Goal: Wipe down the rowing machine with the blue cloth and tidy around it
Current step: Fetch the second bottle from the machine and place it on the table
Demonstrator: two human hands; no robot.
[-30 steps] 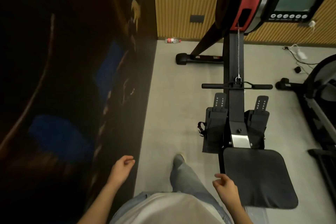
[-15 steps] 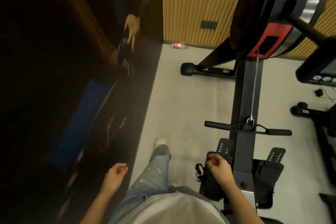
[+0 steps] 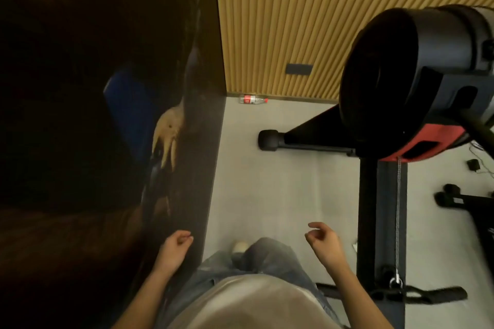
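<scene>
Ribbed wooden wall and grey floor lie ahead of us. Our left grip and right grip hang loosely curled, holding nothing. Right of the right grip stands the rowing machine, its handle lower down. Far beyond the left grip a bottle lies by the wall, its red label unreadable. Left of that grip, a dark glossy panel shows a blue patch; we cannot tell if it is the cloth.

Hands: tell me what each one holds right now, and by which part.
Nothing is held. The left hand and the right hand are both empty, with the fingers loosely curled in the air.
</scene>
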